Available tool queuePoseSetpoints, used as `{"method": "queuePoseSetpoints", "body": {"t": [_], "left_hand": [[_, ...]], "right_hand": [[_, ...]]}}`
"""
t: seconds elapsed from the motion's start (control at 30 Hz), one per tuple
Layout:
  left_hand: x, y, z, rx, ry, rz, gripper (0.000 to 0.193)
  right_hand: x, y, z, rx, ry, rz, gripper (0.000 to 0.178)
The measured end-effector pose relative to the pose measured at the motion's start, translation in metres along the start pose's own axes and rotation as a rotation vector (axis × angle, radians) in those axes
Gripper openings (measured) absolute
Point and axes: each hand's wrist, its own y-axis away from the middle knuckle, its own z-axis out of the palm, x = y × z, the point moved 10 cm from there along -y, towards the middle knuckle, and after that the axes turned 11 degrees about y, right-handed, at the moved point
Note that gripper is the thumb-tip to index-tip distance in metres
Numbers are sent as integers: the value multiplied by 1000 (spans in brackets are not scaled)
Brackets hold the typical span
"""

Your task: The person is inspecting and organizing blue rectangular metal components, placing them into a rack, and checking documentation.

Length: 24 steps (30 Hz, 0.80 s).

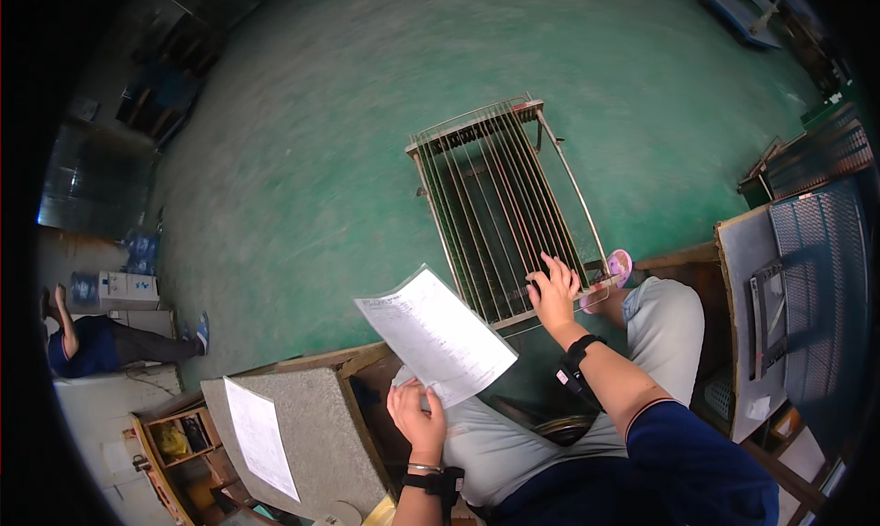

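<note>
My left hand (419, 422) grips the near corner of a white printed sheet of paper (440, 329), which is raised above my lap and bends slightly. In front of me on the floor stands a metal frame rack (502, 205) with many thin rods or wires running lengthwise, some of them reddish. My right hand (555, 299) is over its near right end with the fingers spread and nothing held. Whether the fingertips touch the rods, I cannot tell. The sheet hides part of the rack's near left corner.
Left of me is a grey-topped bench (316, 416) with another printed sheet (261, 437). A board-topped table with a metal bracket (768, 320) stands right. A person (101, 345) is far left, near water bottles (139, 253). A blue trolley (741, 15) is far right on the green floor.
</note>
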Motion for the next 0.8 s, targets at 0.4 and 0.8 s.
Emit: {"method": "queuePoseSetpoints", "body": {"t": [0.4, 0.8], "left_hand": [[-8, 4, -5, 6, -6, -29, 7], [-9, 3, -9, 17, 9, -43, 6]], "right_hand": [[-44, 0, 20, -121, 33, -119, 48], [-93, 6, 47, -280, 99, -346, 57]]}}
